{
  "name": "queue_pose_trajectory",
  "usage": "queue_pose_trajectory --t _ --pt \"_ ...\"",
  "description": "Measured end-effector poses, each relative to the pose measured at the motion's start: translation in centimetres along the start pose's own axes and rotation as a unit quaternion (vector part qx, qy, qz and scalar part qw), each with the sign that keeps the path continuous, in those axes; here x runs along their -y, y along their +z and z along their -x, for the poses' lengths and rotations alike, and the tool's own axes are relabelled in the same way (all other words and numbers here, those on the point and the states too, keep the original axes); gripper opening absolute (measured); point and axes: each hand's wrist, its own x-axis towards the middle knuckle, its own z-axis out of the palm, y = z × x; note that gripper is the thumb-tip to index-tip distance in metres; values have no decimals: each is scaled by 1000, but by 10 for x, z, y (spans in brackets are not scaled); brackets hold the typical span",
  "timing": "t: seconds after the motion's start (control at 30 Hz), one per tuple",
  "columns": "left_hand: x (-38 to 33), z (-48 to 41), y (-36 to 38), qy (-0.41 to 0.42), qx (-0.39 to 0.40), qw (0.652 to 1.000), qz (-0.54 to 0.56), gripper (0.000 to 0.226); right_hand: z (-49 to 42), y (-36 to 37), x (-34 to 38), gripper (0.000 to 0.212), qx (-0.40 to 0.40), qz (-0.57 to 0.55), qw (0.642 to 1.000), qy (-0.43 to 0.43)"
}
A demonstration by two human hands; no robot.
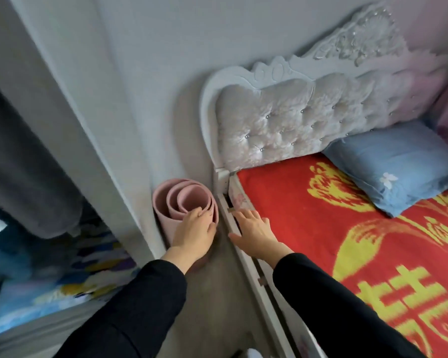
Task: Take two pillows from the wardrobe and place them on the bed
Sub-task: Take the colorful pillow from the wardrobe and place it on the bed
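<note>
A light blue pillow lies on the bed, which has a red and yellow cover, up against the tufted grey headboard. My left hand hovers empty over the gap beside the bed, fingers loosely apart, in front of a rolled pink mat. My right hand is spread flat over the bed's left edge, holding nothing. The wardrobe stands open at the left, with dark hanging clothes and colourful folded bedding inside. No second pillow is visible.
A rolled pink mat stands upright on the floor in the corner between the wardrobe and the bed. The white bed frame rail runs along a narrow strip of grey floor. A pale wall rises behind.
</note>
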Motion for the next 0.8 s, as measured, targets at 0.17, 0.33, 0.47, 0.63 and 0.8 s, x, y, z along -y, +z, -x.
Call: queue_pose_trajectory --t 0.17,0.33,0.47,0.63,0.8 --pt "85 109 -32 -56 -2 998 -15 38 47 51 108 56 34 27 998 -36" --pt "164 189 -57 -137 -2 990 -14 40 77 91 205 56 53 25 993 -98" --pt "222 223 -66 -171 -23 985 -3 38 74 125 260 53 70 27 988 -137" --pt "292 233 -68 -205 -30 978 -8 34 41 171 310 49 112 11 982 -150" --pt "371 217 -45 -257 -67 964 9 35 -25 234 337 51 143 5 976 -167"
